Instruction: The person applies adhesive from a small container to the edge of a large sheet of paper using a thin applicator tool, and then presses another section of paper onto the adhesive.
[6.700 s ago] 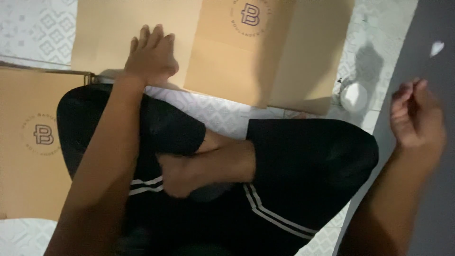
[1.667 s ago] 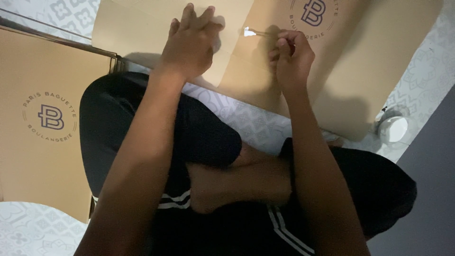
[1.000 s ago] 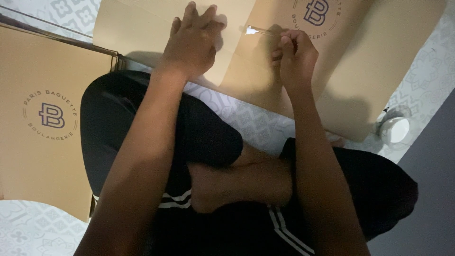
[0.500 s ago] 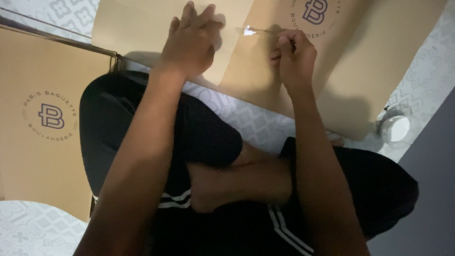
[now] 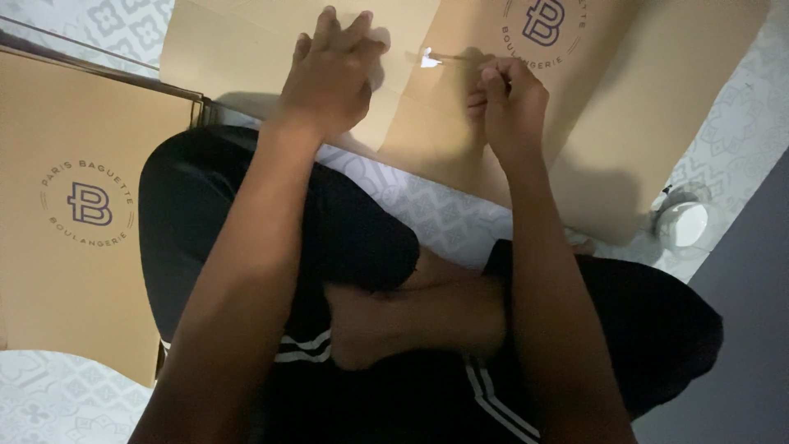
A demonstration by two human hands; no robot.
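Observation:
A flat tan cardboard box (image 5: pixel 649 107) with a round printed emblem lies on the floor in front of my crossed legs. My left hand (image 5: pixel 333 74) presses flat on its left panel, fingers together. My right hand (image 5: pixel 505 99) is closed around a thin object with a bright tip (image 5: pixel 429 57). That tip rests on the cardboard at the fold between two panels, just right of my left fingers. I cannot tell whether the object is a blade or a strip of tape.
A second flat tan box (image 5: pixel 82 214) lies at the left, against my knee. A roll of clear tape (image 5: pixel 682 224) sits on the patterned tile floor (image 5: pixel 444 214) at the right. A grey surface (image 5: pixel 748 329) borders the tiles at the far right.
Since the earliest frame my right hand has come from the grey area at the right onto the cardboard, holding the thin object. Over the last second both hands have hardly moved.

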